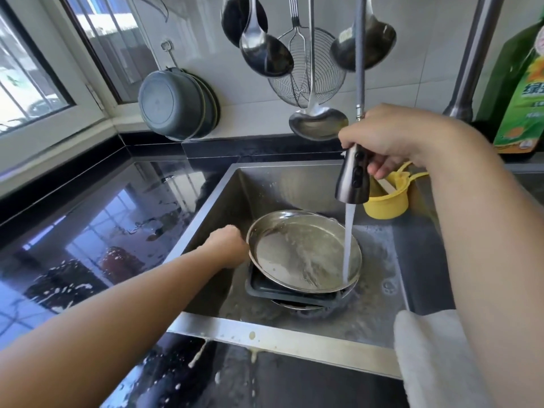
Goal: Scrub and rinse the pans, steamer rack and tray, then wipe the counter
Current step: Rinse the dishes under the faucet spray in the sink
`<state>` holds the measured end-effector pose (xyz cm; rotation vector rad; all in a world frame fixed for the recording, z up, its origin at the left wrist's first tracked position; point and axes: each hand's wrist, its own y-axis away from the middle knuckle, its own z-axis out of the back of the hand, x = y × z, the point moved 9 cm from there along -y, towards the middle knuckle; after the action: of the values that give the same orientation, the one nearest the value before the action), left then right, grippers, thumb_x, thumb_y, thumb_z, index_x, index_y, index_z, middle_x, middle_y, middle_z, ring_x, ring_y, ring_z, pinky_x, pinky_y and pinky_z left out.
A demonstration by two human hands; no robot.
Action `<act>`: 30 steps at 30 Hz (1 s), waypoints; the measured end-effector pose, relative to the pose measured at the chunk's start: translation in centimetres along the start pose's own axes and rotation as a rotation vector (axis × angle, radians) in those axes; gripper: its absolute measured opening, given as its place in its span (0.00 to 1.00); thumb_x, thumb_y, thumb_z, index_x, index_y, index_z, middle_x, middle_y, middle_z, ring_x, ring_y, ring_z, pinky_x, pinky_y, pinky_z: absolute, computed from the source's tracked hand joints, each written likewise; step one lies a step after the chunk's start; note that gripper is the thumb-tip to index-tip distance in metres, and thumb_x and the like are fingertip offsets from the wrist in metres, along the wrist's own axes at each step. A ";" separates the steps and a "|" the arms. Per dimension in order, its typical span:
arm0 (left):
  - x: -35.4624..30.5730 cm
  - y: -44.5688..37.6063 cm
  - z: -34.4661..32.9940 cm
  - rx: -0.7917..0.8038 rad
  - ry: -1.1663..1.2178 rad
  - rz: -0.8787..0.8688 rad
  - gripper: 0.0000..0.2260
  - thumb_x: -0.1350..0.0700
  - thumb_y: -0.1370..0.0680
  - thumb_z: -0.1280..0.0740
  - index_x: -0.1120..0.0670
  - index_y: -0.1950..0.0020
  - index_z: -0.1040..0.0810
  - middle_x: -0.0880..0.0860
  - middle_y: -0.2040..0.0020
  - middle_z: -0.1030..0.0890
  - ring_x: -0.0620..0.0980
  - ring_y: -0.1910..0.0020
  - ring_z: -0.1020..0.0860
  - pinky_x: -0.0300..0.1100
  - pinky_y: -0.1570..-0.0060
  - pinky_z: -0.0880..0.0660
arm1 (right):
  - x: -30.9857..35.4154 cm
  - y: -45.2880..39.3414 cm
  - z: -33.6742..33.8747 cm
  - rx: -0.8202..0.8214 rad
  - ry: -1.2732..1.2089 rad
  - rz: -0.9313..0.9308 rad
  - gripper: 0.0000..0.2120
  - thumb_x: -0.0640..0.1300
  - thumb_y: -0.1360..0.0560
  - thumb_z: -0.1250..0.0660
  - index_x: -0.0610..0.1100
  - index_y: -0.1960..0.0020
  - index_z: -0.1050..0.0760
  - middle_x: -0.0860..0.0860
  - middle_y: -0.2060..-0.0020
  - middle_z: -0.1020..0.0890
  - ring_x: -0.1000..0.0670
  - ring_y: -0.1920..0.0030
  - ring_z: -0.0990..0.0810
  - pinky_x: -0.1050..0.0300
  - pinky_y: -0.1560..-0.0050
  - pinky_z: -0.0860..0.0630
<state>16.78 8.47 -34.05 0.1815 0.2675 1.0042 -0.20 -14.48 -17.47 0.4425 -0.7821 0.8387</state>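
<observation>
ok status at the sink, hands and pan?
Left hand grips round pan rim. Right hand holds sprayer head, water running into pan. Pan tilted atop dark tray; nothing blocking.

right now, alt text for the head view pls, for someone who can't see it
The right hand holds a pull-out sprayer head pouring water into a round steel pan, which the left hand grips by its rim over a dark tray in the sink. Ladles hang on the wall; the black counter is wet.
</observation>
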 end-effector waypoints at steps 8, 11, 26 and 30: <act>1.1 1.7 -4.9 0.256 1.190 0.411 0.16 0.65 0.17 0.51 0.64 0.54 0.25 0.63 0.57 0.19 0.60 0.57 0.19 0.49 0.55 0.20 | 2.5 0.6 -3.0 0.097 -0.253 0.109 0.06 0.41 0.21 0.35 0.39 0.54 0.28 0.41 0.69 0.21 0.47 0.74 0.23 0.55 0.72 0.19; 1.3 1.6 -4.8 0.234 1.233 0.436 0.15 0.64 0.17 0.52 0.63 0.52 0.26 0.64 0.55 0.20 0.61 0.57 0.19 0.51 0.57 0.19 | 3.2 0.3 -3.9 0.112 -0.321 0.145 0.06 0.41 0.22 0.34 0.38 0.52 0.27 0.40 0.64 0.21 0.47 0.73 0.22 0.52 0.68 0.18; 0.8 1.5 -3.7 0.151 1.133 0.367 0.13 0.65 0.19 0.46 0.64 0.51 0.22 0.60 0.64 0.20 0.57 0.68 0.19 0.49 0.64 0.18 | 3.8 -1.2 -4.7 -0.046 -0.423 0.240 0.07 0.41 0.24 0.34 0.37 0.54 0.24 0.31 0.55 0.18 0.43 0.69 0.18 0.45 0.63 0.15; 0.3 1.5 -3.5 0.181 1.080 0.316 0.08 0.66 0.20 0.39 0.66 0.42 0.26 0.61 0.62 0.20 0.56 0.68 0.18 0.49 0.63 0.17 | 3.5 -1.7 -4.6 -0.080 -0.439 0.260 0.07 0.41 0.23 0.34 0.38 0.57 0.25 0.35 0.60 0.19 0.43 0.68 0.17 0.49 0.64 0.16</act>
<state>14.67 9.55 -37.02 -0.1845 1.3472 1.3217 4.65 -10.87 -17.85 0.4661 -1.2956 0.9601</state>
